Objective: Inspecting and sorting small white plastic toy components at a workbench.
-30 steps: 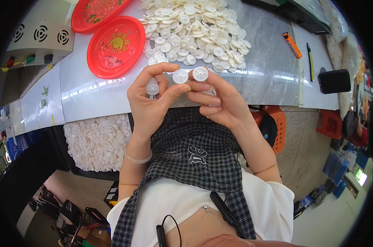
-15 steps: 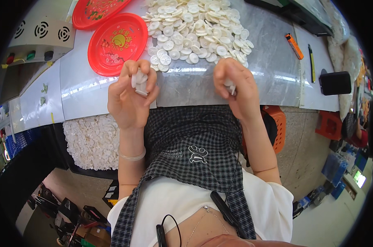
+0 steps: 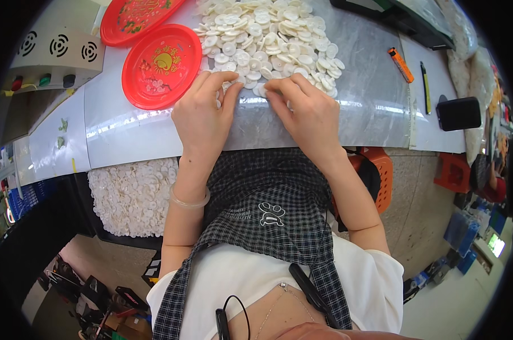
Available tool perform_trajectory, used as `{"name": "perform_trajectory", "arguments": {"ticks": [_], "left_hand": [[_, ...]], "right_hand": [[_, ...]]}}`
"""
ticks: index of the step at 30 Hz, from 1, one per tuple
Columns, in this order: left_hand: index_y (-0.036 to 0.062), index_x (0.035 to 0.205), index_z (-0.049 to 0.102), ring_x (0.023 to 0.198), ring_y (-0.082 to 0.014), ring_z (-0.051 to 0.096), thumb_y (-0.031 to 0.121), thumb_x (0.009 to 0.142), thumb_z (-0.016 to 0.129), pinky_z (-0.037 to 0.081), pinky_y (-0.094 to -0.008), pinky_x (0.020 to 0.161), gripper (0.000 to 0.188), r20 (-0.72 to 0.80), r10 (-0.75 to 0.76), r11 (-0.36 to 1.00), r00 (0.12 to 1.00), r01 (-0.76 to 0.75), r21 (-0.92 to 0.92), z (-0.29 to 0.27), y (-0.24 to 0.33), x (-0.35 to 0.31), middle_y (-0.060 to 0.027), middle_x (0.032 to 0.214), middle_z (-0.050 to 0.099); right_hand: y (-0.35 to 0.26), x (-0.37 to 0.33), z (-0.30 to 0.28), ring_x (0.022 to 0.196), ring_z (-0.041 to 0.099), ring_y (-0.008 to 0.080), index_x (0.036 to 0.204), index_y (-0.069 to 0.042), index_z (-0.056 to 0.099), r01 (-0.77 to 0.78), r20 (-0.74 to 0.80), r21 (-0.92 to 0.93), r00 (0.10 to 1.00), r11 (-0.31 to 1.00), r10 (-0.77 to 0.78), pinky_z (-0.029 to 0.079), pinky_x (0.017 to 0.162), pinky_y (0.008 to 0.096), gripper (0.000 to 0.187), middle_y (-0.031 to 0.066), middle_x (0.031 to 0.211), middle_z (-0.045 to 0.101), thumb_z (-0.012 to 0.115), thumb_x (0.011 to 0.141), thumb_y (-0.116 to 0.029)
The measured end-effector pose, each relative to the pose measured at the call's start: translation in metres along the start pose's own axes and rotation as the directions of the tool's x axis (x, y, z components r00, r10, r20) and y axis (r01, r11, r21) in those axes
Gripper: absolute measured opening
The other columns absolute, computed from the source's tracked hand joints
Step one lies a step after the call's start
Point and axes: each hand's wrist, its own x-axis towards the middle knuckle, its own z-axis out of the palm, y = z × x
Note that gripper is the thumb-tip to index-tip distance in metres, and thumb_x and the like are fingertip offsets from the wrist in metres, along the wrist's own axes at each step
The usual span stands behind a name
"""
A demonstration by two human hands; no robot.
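Note:
A heap of small round white plastic discs (image 3: pixel 267 39) with raised centres covers the middle of the grey table. At its near edge, my left hand (image 3: pixel 205 110) is curled, thumb and forefinger bent toward each other at the discs; a bit of white shows inside the curled fingers. Opposite it, my right hand (image 3: pixel 310 113) is closed in the same way, its thumb and fingertips at the heap's edge, with a white piece partly visible in the palm. The fingers hide how many discs each hand holds.
Two red plates, the nearer plate (image 3: pixel 130 85) holding small clear bits, lie left of the heap. A grey machine (image 3: pixel 58 54) stands far left. At right are an orange tube (image 3: pixel 401 65), a cutter knife (image 3: pixel 426 88) and a black phone-like object (image 3: pixel 459 114). Below the table edge sits a bin of white pieces (image 3: pixel 133 198).
Both hands have moved inward and slightly away from me to the heap's near edge. They have turned from palms raised with white discs showing to backs of the hands facing up.

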Motion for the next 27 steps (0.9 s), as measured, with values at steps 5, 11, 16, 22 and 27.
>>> {"name": "perform_trajectory", "arguments": {"ticks": [5,11,16,22,27], "left_hand": [[0.0049,0.089,0.069,0.058,-0.0095,0.053,0.015,0.081,0.074,0.041,-0.0279,0.052,0.014,0.059,-0.079,0.937,0.995,0.094,-0.338,-0.008,0.005,-0.007,-0.0014,0.065,0.053],[0.0019,0.104,0.06,0.056,-0.0029,0.039,0.021,0.097,0.058,0.031,-0.017,0.045,0.021,0.634,-0.076,-0.213,0.77,0.608,-0.765,-0.015,0.004,-0.023,0.006,0.065,0.043],[0.0062,0.102,0.051,0.055,-0.0022,0.032,0.023,0.1,0.05,0.026,-0.0137,0.042,0.017,0.71,0.124,-0.606,0.693,0.619,-0.499,-0.009,0.002,-0.032,0.006,0.074,0.037],[0.0026,0.11,0.052,0.056,-0.0012,0.032,0.024,0.101,0.048,0.026,-0.0133,0.042,0.024,0.752,0.151,-0.619,0.641,0.654,-0.434,-0.008,0.002,-0.033,0.0061,0.073,0.038],[0.0022,0.11,0.052,0.056,-0.0012,0.032,0.024,0.101,0.047,0.026,-0.0133,0.042,0.024,0.754,0.137,-0.626,0.642,0.647,-0.436,-0.009,0.003,-0.034,0.0062,0.074,0.039]], "right_hand": [[-0.001,-0.002,-0.01,0.053,0.05,0.0082,0.09,-0.005,0.066,-0.142,0.059,0.47,0.99,0.871,0.13,0.042,0.053,0.0216,0.008,-0.0019,0.073,0.057,0.068,0.085,-0.011],[-0.009,-0.001,-0.021,0.051,0.036,-0.0003,0.1,-0.004,0.059,-0.596,0.568,0.801,0.789,0.064,0.234,0.026,0.045,0.0156,0.016,-0.0072,0.07,0.046,0.055,0.095,-0.018],[-0.007,-0.003,-0.018,0.049,0.03,-0.0014,0.09,-0.008,0.052,-0.669,0.716,0.666,0.698,-0.33,0.03,0.021,0.039,0.0136,0.018,-0.0082,0.067,0.036,0.051,0.097,-0.024],[-0.007,-0.002,-0.016,0.05,0.031,-0.0005,0.078,-0.011,0.047,-0.68,0.75,0.568,0.659,-0.464,-0.048,0.021,0.04,0.015,0.025,-0.0069,0.067,0.039,0.05,0.099,-0.026],[-0.007,-0.003,-0.015,0.05,0.031,-0.0007,0.078,-0.011,0.047,-0.692,0.761,0.558,0.647,-0.459,-0.051,0.021,0.04,0.0146,0.026,-0.0066,0.067,0.039,0.049,0.099,-0.026]]}}
